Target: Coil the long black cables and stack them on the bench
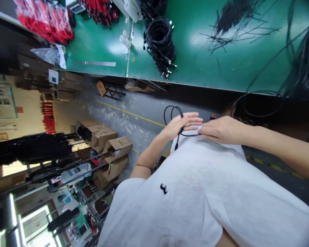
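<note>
My left hand is in front of my white shirt, fingers stretched but pressed over a thin black cable. The cable makes a small loop above the hand, and one plug end hangs below the palm. My right hand is close beside it, fingertips curled together on the same cable where it crosses the shirt's hem. The two hands almost touch. How the cable runs under the palms is hidden.
A green table lies ahead with a bundle of coiled black cables, loose black wires, white tubes, a metal ruler and bags of red cables. Open cardboard boxes stand on the floor at left.
</note>
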The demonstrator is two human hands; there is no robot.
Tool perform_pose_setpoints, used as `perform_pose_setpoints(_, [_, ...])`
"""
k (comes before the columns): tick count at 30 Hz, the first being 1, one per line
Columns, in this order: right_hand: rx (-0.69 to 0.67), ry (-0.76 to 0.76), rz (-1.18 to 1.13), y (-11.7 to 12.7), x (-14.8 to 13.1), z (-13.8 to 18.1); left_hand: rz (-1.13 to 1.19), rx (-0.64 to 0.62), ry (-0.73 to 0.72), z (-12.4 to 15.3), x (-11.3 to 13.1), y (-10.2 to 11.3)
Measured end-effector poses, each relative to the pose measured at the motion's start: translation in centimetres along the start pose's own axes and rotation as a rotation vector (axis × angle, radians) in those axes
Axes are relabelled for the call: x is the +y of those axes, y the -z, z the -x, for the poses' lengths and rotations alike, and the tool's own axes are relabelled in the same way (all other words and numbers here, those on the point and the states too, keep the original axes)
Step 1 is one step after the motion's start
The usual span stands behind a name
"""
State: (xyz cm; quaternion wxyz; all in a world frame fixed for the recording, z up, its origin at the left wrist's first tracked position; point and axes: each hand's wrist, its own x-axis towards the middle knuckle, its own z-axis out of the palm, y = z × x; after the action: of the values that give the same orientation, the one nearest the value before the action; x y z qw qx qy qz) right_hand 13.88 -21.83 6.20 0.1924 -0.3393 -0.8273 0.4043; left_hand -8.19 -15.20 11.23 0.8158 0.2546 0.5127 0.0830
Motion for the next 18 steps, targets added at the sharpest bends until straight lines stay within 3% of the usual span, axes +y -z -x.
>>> perform_pose_setpoints(3, [0.026, -0.09, -0.131, 2.4, 0.6, -0.8, -0.193, -0.283, 0.135, -0.5, -1.4, -0.2])
perform_pose_setpoints(5, [0.004, -0.133, -0.284, 3.3, 1.7, -0.3, -0.198, -0.409, 0.144, -0.1, -1.2, 0.0])
perform_pose_setpoints(11, [0.019, -0.128, -0.43, 3.8, 1.7, -1.2, -0.105, -0.552, 0.221, -0.2, -0.7, -0.8])
perform_pose_setpoints(13, [0.047, -0.125, -0.457, 3.8, 2.4, -1.9, -0.079, -0.53, 0.258, -0.1, -1.1, -0.7])
perform_pose_setpoints(15, [0.116, -0.177, -0.517, 3.5, 4.6, -1.7, -0.032, -0.425, 0.241, 0.6, -1.0, 0.4])
perform_pose_setpoints(18, [0.334, -0.389, -0.518, 1.5, 9.5, 1.0, 0.112, -0.035, -0.042, 2.6, 0.8, 3.3])
